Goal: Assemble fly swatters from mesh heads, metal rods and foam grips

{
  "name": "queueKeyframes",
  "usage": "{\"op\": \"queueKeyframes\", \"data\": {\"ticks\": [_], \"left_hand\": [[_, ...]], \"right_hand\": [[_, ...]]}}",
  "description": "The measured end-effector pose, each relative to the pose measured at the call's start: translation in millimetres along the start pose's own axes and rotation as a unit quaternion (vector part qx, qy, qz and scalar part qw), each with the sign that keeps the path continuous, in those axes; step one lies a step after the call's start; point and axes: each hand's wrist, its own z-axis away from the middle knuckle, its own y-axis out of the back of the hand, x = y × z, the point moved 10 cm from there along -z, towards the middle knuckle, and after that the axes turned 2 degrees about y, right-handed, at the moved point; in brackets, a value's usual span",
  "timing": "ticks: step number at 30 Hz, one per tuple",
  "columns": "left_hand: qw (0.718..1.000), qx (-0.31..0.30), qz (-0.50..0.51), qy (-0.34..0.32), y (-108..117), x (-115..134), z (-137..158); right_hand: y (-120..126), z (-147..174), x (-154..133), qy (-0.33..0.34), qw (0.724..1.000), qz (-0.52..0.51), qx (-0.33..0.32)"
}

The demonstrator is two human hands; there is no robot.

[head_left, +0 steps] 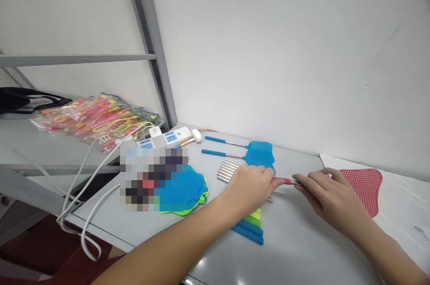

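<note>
Both hands are above the grey table (pixel 302 249), over its right half, engaged on one red fly swatter (pixel 364 188). The left forearm enters from the table's near edge and slants up to the right; the left hand (pixel 250 182) is held back uppermost, knuckles raised, fingers curled closely round the swatter's red handle, whose end toward the metal shaft (pixel 294 182) projects past the thumb side. The right forearm comes in from the near right and slants up to the left; the right hand (pixel 327 197) is palm down, fingers bent and bunched, with a narrow hold on the shaft just beside the left hand. The swatter's red mesh head shows beyond the right hand, toward the back edge, over a white sheet (pixel 410 222); whether it touches the sheet cannot be told. The join of head and shaft is hidden by the right hand. Two blue swatters (pixel 260 153) lie near the back edge, handles pointing to the back left corner. Metal tubes (pixel 225 170) lie partly behind the left hand. Blue, green and yellow handles (pixel 250 231) lie below the left wrist, nearer the front edge. Stacked swatter heads (pixel 188 188), blue uppermost, lie toward the left edge.
</note>
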Motion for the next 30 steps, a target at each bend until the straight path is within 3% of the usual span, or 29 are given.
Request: {"op": "queueKeyframes", "data": {"ticks": [3,7,14,21,24,30], "left_hand": [[0.999,-0.021,0.029,0.015,-11.2,6.2,2.8],[0.999,-0.034,0.029,-0.007,-16.9,19.0,6.5],[0.996,-0.079,-0.026,-0.042,-16.5,16.3,3.3],[0.991,-0.116,0.066,-0.001,-9.3,8.9,4.4],[0.976,-0.15,0.154,0.025,-9.8,5.7,4.3],[0.915,-0.263,0.306,0.034,-20.1,2.7,8.0]], "right_hand": [[5.0,-4.1,-9.4,0.02,1.0,-0.015,-0.004],[-6.2,-2.6,-15.7,0.002,0.999,-0.039,-0.036],[-13.6,-0.3,-9.0,-0.029,0.996,-0.072,-0.054],[6.7,-5.8,-18.7,0.026,0.999,-0.031,0.0],[12.0,-7.1,-20.8,0.049,0.999,-0.002,0.019],[18.1,-5.5,-27.2,0.096,0.992,0.054,0.067]]}}
